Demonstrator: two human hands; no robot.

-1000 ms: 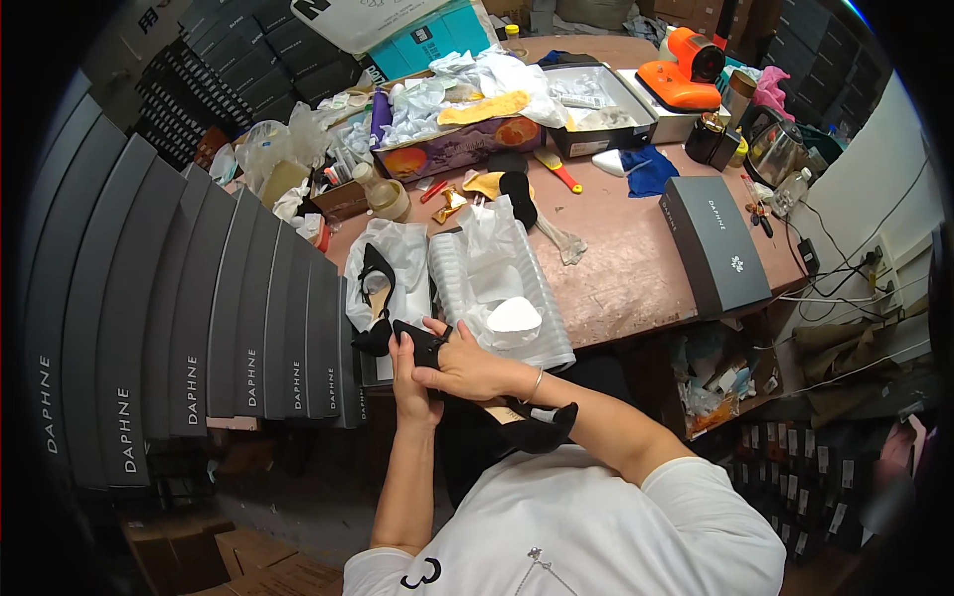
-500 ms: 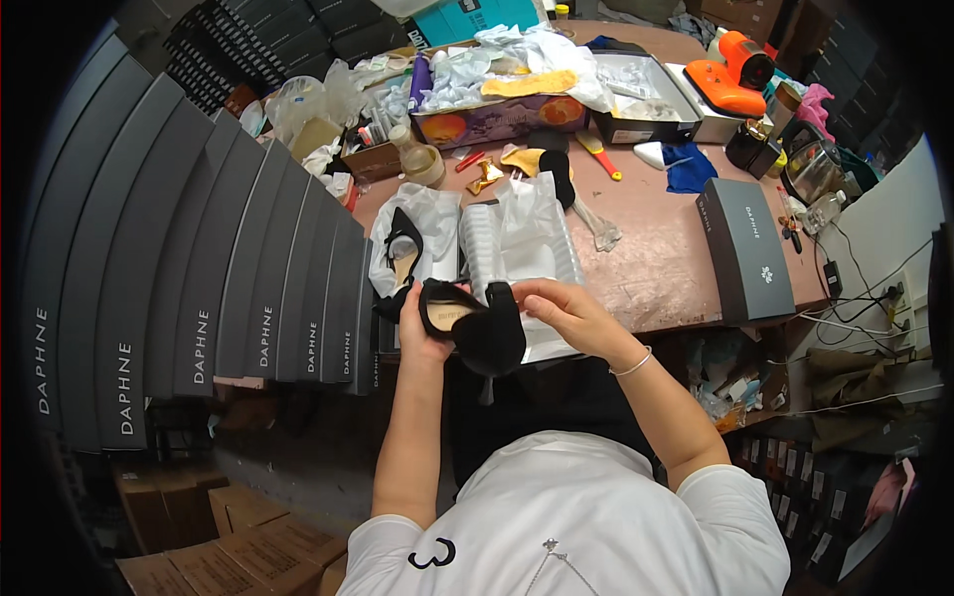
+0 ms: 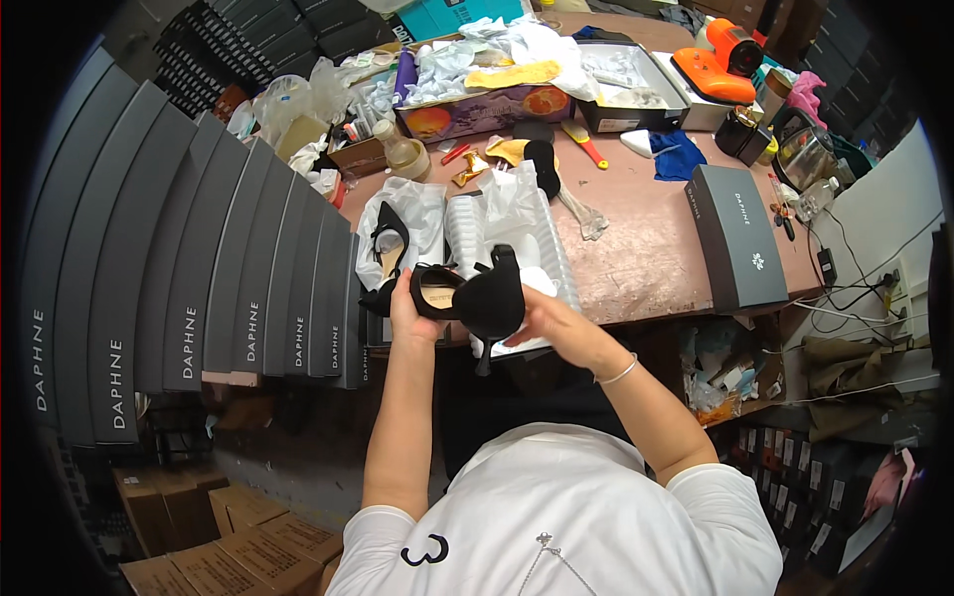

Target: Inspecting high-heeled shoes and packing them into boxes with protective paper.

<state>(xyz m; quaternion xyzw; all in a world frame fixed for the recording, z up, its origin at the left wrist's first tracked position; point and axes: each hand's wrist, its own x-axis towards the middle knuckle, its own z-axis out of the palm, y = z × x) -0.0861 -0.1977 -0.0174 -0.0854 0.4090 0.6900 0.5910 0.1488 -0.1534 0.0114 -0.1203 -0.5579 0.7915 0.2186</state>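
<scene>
My left hand (image 3: 412, 316) is closed round the front of a black high-heeled shoe (image 3: 489, 301) with a pale insole and a small bow. The shoe hangs above the table's near edge, its back and thin heel turned to the right. Around the back of the shoe, close to the heel, is my right hand (image 3: 561, 330), its fingertips partly hidden behind it. A second black shoe (image 3: 391, 238), pointed and with a bow, lies on white tissue paper (image 3: 422, 204) to the left. Beside it is a ribbed translucent wrap (image 3: 464, 236) with more white paper.
Tall stacks of dark grey shoeboxes (image 3: 224, 258) rise on the left. One more grey shoebox (image 3: 737, 238) stands at the table's right. Along the back are a purple carton (image 3: 487, 111) full of crumpled paper, an orange device (image 3: 717, 74) and a yellow-red brush (image 3: 586, 146). Cables (image 3: 860, 288) hang at right.
The shoe in my hands has tilted, so its heel stem shows more. My right hand has shifted lower round the shoe's back. The whole view has moved slightly.
</scene>
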